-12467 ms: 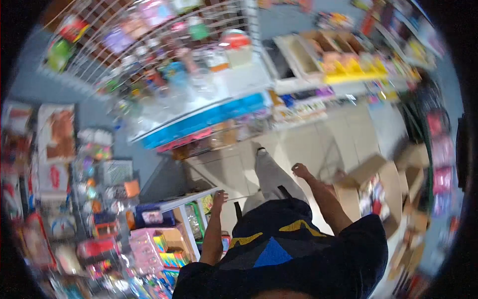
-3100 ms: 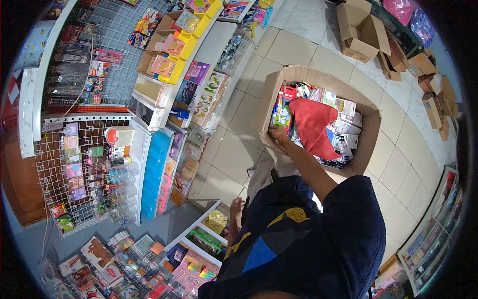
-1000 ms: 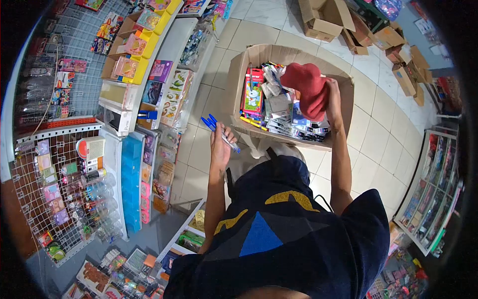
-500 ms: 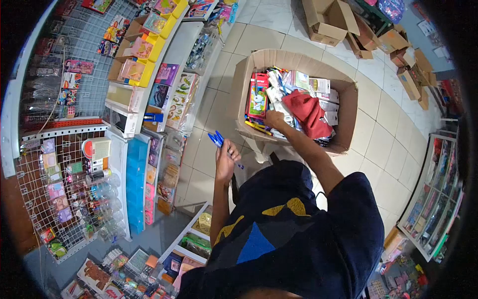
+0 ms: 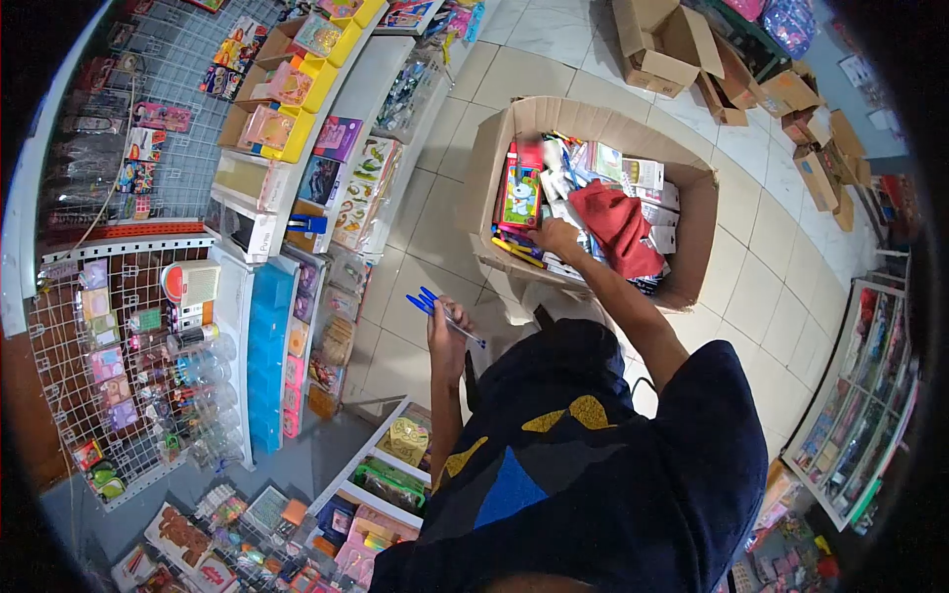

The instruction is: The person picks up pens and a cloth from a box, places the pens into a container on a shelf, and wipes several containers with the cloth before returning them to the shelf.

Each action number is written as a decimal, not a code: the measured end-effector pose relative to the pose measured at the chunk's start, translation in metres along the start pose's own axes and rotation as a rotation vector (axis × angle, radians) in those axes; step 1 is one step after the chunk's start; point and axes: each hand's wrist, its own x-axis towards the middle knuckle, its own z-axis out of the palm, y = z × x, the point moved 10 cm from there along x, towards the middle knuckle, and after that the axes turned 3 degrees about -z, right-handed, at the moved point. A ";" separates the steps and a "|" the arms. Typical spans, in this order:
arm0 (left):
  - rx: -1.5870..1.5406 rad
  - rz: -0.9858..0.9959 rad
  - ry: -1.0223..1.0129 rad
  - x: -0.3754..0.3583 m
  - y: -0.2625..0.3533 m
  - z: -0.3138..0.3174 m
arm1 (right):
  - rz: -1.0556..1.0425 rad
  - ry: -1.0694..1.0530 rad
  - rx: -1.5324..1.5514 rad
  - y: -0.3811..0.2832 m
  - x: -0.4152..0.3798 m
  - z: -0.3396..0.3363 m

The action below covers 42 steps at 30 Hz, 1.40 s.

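Note:
My left hand (image 5: pixel 450 324) is closed around several blue-capped pens (image 5: pixel 425 299), held over the floor to the left of the cardboard box (image 5: pixel 697 237). The caps fan out past the fingers, and the clear barrels point to the lower right. My right hand (image 5: pixel 560 237) reaches into the box's near left part with its fingers curled down; what they grip, if anything, is hidden. Beside it stands a red and green pack with a white cartoon figure (image 5: pixel 521 198). Yellow pens or markers (image 5: pixel 519 253) lie along the near wall. A red cloth (image 5: pixel 621 229) covers white packs to the right.
Shelves with yellow bins (image 5: pixel 314 94) and hanging goods rise on the left. A blue shelf unit (image 5: pixel 269 356) stands closer, above a low white rack (image 5: pixel 395 514). Open cardboard boxes (image 5: pixel 657 49) line the far right. A glass-fronted case (image 5: pixel 852 395) stands at the right edge.
The pens in my left hand have turned, so the caps spread and the barrels show more. My right hand has stayed in the same part of the box. The view has shifted slightly.

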 end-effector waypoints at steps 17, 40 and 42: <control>-0.032 -0.058 -0.176 0.048 -0.014 0.055 | -0.656 0.177 0.213 -0.148 -0.178 -0.079; -0.234 -0.009 0.021 0.027 -0.007 -0.010 | 0.016 0.153 -0.146 0.068 0.056 -0.095; -0.249 -0.007 0.011 0.025 -0.006 -0.016 | 0.045 0.187 -0.210 0.086 0.085 -0.072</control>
